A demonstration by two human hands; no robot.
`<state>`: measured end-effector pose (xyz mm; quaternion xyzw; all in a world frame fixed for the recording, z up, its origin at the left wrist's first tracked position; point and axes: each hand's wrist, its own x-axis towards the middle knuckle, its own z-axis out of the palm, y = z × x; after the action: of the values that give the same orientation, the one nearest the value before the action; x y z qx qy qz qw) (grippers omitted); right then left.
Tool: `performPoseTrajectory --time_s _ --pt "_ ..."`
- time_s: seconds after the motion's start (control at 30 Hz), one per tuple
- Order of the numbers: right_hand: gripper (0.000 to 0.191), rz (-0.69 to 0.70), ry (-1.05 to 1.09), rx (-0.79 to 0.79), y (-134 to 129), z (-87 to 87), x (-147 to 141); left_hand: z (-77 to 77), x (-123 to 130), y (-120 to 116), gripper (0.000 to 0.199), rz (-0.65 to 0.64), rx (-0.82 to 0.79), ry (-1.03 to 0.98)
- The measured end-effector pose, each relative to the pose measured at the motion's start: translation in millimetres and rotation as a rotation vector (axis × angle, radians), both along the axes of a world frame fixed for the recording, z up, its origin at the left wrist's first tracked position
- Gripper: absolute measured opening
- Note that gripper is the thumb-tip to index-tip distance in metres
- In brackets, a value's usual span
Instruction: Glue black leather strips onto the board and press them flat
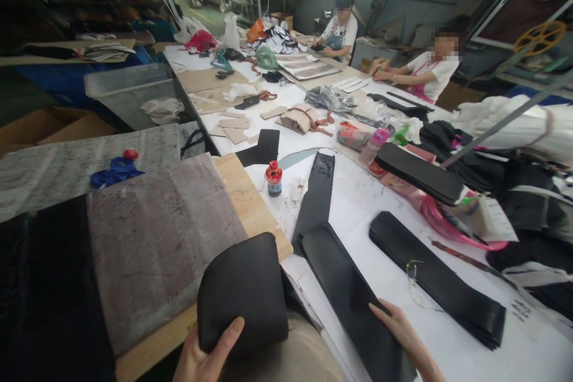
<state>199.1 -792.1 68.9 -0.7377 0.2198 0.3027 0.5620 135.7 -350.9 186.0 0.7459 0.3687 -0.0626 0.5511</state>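
Note:
My left hand (209, 351) is closed around a bent black sheet (244, 295) that looks like leather or faux leather, its thumb pressed on the near face. The sheet curves over near my lap. Fingers stretched, my right hand (398, 334) lies on the right edge of a long stack of black strips (344, 292). Whether it pinches the top strip I cannot tell. Beyond that stack, another black strip (316, 191) with a worn end sticks out. To the right lies a second stack of black strips (436, 280), with eyeglasses (412, 280) on it.
A bottle with a red cap (274, 179) stands on the white table (353, 197). At left is a grey-brown board (161, 239) on wood, with blue ribbon (115, 173). A pink basin (486, 243) sits at right. Two people (338, 30) work across the table.

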Motion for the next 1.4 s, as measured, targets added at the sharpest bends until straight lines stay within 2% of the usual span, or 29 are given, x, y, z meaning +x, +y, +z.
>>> performPoseTrajectory --time_s 0.1,0.2,0.27,0.5,0.67,0.83,0.97,1.03,1.07,1.1,1.2,1.27,1.33,1.4 --pt "0.056 -0.013 -0.005 -0.051 -10 -14.1 -6 5.1 4 -4 0.065 0.037 0.010 0.008" --pt "0.053 -0.024 0.013 -0.074 -15 -23.1 -10 6.6 4 -5 0.061 0.033 0.009 -0.023" --pt "0.053 -0.013 -0.005 -0.143 -19 -28.5 -10 6.5 3 -5 0.059 0.028 -0.006 -0.035" --pt "0.054 0.156 -0.152 -0.420 -29 -44.2 -4 3.9 1 -5 0.064 0.023 -0.031 -0.028" --pt "0.052 0.070 -0.204 -0.494 -23 -44.6 5 2.7 -2 -4 0.066 0.029 -0.042 -0.036" --pt "0.052 0.188 -0.157 -0.490 -24 -44.0 5 2.3 -2 -5 0.066 0.043 -0.052 -0.039" --pt "0.039 0.336 -0.140 -0.827 -26 -36.4 11 5.7 -1 -10 0.064 0.070 -0.051 -0.086" --pt "0.040 0.369 -0.193 -0.889 -10 -24.1 24 8.1 0 -14 0.059 0.077 -0.064 -0.128" --pt "0.044 0.381 -0.216 -0.823 6 -14.8 32 9.1 1 -16 0.057 0.070 -0.071 -0.145" --pt "0.049 0.385 -0.225 -0.690 25 -3.3 40 9.8 1 -17 0.056 0.058 -0.077 -0.156" --pt "0.061 0.591 -0.212 -0.062 101 40.1 54 11.0 -1 -18 0.055 0.017 -0.109 -0.157" --pt "0.066 0.704 -0.224 0.248 153 69.3 54 11.2 -5 -18 0.057 0.005 -0.132 -0.134" --pt "0.077 0.750 -0.176 0.464 195 92.1 50 10.6 -10 -17 0.060 -0.011 -0.164 -0.111" --pt "0.084 0.710 -0.132 0.623 225 105.7 47 8.9 -15 -16 0.063 -0.028 -0.201 -0.100"
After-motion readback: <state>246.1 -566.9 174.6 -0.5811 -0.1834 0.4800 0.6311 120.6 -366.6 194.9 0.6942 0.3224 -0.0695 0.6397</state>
